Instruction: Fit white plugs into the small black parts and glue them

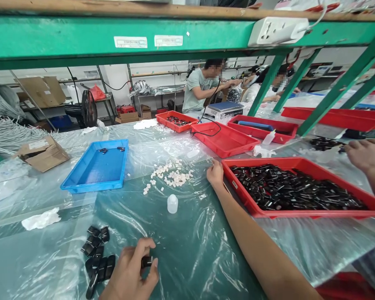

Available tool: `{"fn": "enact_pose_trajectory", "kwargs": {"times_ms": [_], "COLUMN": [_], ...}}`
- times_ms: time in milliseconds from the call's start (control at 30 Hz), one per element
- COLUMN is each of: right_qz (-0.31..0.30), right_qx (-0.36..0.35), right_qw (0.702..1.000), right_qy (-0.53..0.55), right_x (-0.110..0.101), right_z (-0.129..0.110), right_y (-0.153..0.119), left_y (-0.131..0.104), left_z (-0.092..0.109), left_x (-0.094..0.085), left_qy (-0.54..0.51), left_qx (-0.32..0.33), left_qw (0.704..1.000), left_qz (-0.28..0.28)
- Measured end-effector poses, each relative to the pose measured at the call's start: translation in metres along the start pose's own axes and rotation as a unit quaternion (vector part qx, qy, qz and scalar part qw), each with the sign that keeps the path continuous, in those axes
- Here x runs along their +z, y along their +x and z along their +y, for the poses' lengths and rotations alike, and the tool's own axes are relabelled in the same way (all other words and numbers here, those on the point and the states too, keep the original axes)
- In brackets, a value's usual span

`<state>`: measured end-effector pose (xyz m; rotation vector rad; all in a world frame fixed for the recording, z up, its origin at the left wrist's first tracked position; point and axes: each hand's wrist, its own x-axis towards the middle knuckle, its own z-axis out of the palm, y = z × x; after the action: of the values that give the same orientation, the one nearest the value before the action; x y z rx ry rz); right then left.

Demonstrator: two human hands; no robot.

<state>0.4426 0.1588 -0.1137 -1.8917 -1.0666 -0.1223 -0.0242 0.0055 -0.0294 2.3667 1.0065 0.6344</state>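
In the lower middle, my left hand (pixel 133 271) pinches a small black plastic part (pixel 146 261) between thumb and fingers. Just left of it lies a group of similar glossy black parts (pixel 96 260) on the film-covered table. My right hand (pixel 215 174), arm stretched forward, has its fingers curled beside the left corner of a red tray (pixel 242 196). Whatever those fingers hold, if anything, is hidden. The tray carries a heap of black parts (pixel 293 187). Small white pieces (pixel 176 175) are scattered left of my right hand, with a translucent little bottle (pixel 172 204) in front of them.
A blue tray (pixel 93 166) with a few dark parts sits left. Further red trays (pixel 225 143), a scale (pixel 225 109) and a squeeze bottle (pixel 268 137) stand behind. Another person's hand (pixel 367 160) is at right. A green shelf frame (pixel 206 35) spans overhead; co-workers sit beyond.
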Motion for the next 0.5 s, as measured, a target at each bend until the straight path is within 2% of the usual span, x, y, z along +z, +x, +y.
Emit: {"fn": "enact_pose_trajectory", "kwargs": {"times_ms": [200, 333, 500], "right_qz": [-0.091, -0.151, -0.214], "right_qx": [0.048, 0.087, 0.099], "right_qw": [0.991, 0.972, 0.941], "right_qy": [-0.091, -0.157, -0.243], "right_x": [0.006, -0.002, -0.018], "right_z": [-0.015, -0.018, -0.023], "right_y": [0.01, 0.007, 0.005], "left_y": [0.005, 0.01, 0.014], "left_z": [0.01, 0.018, 0.02], "left_x": [-0.007, -0.011, -0.016], "left_qy": [0.012, -0.02, -0.048], "left_qx": [0.008, 0.019, 0.018], "left_qw": [0.999, 0.999, 0.998], "left_qz": [-0.03, -0.025, -0.027]}}
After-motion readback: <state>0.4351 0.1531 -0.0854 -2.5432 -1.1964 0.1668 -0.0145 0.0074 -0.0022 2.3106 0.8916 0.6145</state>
